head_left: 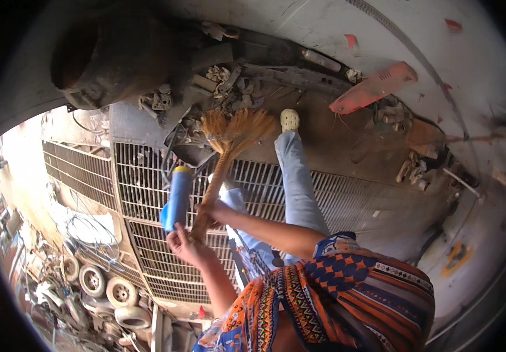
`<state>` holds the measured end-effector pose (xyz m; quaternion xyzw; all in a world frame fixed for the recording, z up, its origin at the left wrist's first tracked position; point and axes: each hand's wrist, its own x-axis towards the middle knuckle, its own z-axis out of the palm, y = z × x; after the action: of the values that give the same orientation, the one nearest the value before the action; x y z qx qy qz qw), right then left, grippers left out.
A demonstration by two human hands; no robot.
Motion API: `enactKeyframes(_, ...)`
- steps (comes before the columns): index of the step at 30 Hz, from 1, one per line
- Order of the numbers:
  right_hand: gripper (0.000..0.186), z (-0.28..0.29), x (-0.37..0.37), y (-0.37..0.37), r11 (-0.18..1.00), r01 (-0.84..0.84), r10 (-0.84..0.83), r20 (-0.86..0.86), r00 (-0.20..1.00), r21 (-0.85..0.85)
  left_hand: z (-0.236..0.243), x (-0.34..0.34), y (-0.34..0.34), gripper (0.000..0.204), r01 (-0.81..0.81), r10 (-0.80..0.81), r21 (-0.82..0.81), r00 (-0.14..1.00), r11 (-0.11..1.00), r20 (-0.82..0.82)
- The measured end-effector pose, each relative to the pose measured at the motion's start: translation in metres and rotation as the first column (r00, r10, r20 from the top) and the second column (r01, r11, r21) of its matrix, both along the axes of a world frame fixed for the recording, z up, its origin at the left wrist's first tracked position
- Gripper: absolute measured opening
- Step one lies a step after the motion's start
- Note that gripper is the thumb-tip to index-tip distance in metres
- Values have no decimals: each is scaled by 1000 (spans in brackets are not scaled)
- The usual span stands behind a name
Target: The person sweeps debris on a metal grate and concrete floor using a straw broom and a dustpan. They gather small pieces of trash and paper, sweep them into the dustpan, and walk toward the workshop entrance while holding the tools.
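Observation:
My left hand (186, 245) grips the lower end of a blue cylinder with a yellow top (180, 193), held upright beside a straw broom. My right hand (212, 214) is closed round the broom's handle (220, 176), a little right of the cylinder. The broom's fanned bristles (235, 126) point up toward debris at the top of the view. Behind the cylinder a smaller blue shape shows, too hidden to make out. My legs, in pale trousers (297, 182), stand below, one light shoe (289, 120) on the dusty floor.
Metal grating (141, 170) spans the middle and left. A dark drum-like object (106, 58) hangs at upper left. Scrap and dirt line the far edge, with a red panel (373, 88) at right. Several wheels (121, 291) and heaped junk lie at lower left, beside coiled cables (88, 229).

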<state>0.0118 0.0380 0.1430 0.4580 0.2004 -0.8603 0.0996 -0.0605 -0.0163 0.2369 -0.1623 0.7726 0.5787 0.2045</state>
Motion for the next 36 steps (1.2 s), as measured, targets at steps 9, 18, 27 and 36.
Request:
enactKeyframes(9,45,-177,152,226,797,-462,434,164,886,388,-13,34,44,17,-35,-43,-373,979,927,-197)
enactKeyframes(18,25,-399,252,467,-425,-824,-100,886,453,374,-15,49,29,14,46,-235,-591,940,805,-246)
enactKeyframes(27,11,-421,274,487,-681,-680,44,943,330,270,5,44,-11,31,286,-594,-770,791,570,-145)
enactKeyframes(36,22,-332,298,546,-636,-726,-34,930,366,262,-9,62,46,35,66,-304,-632,912,772,-277)
